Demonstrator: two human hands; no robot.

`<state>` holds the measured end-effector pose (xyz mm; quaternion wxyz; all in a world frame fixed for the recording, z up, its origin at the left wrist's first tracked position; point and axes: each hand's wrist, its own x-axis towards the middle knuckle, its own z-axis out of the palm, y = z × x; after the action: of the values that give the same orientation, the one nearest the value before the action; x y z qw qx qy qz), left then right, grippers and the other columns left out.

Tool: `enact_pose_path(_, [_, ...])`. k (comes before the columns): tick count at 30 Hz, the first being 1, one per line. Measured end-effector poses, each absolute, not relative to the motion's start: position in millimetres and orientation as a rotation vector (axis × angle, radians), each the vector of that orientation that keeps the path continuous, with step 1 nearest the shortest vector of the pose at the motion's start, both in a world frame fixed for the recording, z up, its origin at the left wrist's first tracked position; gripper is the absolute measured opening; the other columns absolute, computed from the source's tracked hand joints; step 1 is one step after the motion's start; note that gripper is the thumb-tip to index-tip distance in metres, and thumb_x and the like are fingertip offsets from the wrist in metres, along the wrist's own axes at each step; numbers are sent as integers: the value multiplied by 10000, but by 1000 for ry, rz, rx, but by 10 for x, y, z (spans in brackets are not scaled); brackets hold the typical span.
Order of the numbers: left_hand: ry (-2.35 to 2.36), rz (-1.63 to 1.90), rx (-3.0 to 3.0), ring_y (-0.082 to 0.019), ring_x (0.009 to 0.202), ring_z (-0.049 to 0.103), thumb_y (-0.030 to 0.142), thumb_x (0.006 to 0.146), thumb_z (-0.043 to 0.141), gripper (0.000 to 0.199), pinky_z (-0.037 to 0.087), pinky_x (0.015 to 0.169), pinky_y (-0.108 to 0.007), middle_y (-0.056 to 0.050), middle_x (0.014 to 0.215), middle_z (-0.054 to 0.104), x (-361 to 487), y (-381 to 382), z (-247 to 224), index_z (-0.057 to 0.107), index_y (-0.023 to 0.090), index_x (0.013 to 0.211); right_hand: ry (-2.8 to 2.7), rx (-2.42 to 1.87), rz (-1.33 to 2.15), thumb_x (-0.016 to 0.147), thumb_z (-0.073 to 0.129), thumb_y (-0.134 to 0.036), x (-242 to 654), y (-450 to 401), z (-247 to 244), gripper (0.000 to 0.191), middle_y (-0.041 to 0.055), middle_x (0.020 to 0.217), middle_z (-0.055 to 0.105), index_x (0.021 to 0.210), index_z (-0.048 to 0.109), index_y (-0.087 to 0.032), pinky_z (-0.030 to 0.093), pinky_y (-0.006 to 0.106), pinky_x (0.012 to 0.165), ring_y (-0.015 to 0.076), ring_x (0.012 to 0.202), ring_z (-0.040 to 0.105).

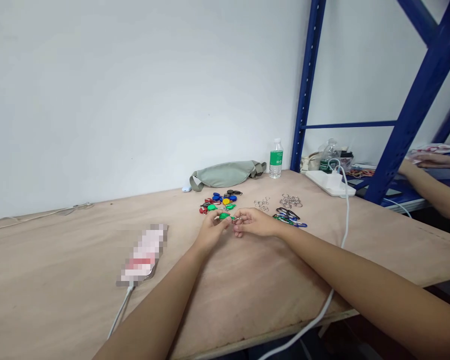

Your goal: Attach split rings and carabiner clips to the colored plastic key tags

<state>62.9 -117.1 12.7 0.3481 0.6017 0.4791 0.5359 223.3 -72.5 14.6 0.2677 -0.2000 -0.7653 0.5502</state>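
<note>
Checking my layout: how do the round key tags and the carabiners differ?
The round key tags are flat discs in red, blue, green and yellow; the carabiners are slim loops in black, green and blue. The tags form a wider heap, the carabiners a tighter bunch. Both lie on the plywood tabletop.

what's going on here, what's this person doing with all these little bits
A person at a plywood bench holds a green plastic key tag in the left hand, with the fingertips of the right hand at its metal end. Just beyond lie a heap of coloured tags, two piles of metal split rings and a bunch of carabiners. Another person's hand shows at far right.
</note>
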Motion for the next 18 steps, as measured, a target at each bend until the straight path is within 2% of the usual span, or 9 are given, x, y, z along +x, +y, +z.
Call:
enact_pose_path(5, [1194, 1341, 1527, -86, 592, 496, 236, 663, 540, 118, 415, 603, -237, 16, 682, 528, 633, -1196, 186, 512, 157, 747, -1883, -597, 1525, 665, 624, -385, 2230, -710, 173, 321, 30, 721, 636, 848, 509, -148, 507, 290, 619, 126, 610, 613])
enact_pose_path(10, [1285, 1314, 1537, -84, 577, 482, 113, 612, 467, 75, 388, 544, -214, 12, 680, 543, 635, -1221, 211, 457, 161, 669, -1882, -643, 1470, 647, 641, -367, 2280, -702, 201, 278, 47, 730, 649, 763, 550, -130, 490, 290, 686, 127, 655, 615])
enact_pose_path(13, [1311, 1299, 1587, -81, 544, 462, 119, 640, 424, 72, 369, 540, -213, 31, 620, 531, 623, -1211, 186, 427, 174, 686, -1911, -613, 1436, 612, 670, -335, 2312, -689, 201, 265, 45, 755, 651, 761, 585, -133, 479, 302, 733, 142, 719, 614])
enact_pose_path(18, [1309, 1284, 1675, -91, 607, 473, 134, 679, 383, 128, 375, 585, -218, 26, 690, 512, 609, -1208, 180, 467, 186, 761, -2005, -521, 1340, 603, 663, -327, 2328, -641, 161, 239, 57, 789, 656, 739, 628, -134, 482, 321, 741, 171, 766, 614])
